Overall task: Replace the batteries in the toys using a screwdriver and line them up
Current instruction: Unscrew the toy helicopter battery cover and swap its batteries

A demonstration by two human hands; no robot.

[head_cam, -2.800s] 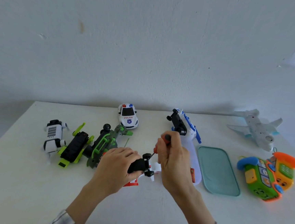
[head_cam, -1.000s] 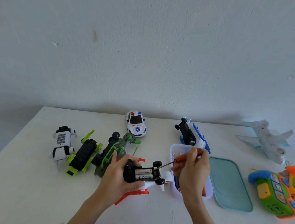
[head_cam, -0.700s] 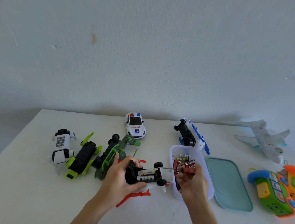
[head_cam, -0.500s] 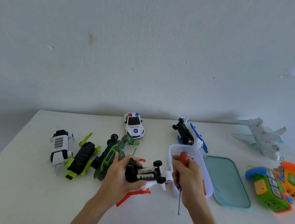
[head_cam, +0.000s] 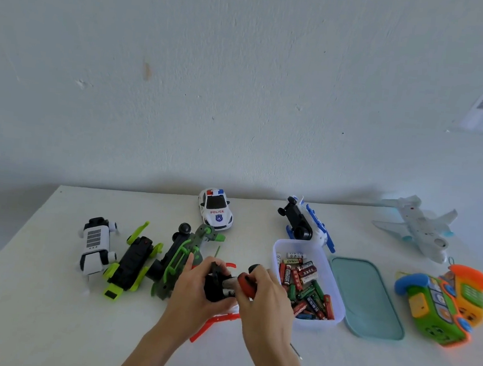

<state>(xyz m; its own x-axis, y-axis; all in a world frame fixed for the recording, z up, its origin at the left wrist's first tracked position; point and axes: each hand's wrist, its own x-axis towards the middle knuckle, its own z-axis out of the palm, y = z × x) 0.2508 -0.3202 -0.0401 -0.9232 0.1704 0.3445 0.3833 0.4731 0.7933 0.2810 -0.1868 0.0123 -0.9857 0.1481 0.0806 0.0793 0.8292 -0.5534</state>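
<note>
While my left hand (head_cam: 195,292) grips the upturned toy (head_cam: 219,286) at six o'clock, my right hand (head_cam: 264,304) clasps the screwdriver (head_cam: 245,282), its handle over the battery bay, batteries exposed.

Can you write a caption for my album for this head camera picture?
Two hands work on an upturned toy beside a tub of batteries.

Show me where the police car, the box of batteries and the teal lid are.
police car (head_cam: 216,211): head view, on its bonnet.
box of batteries (head_cam: 331,281): head view, on its right wall.
teal lid (head_cam: 366,298): head view, on its flat middle.
</note>
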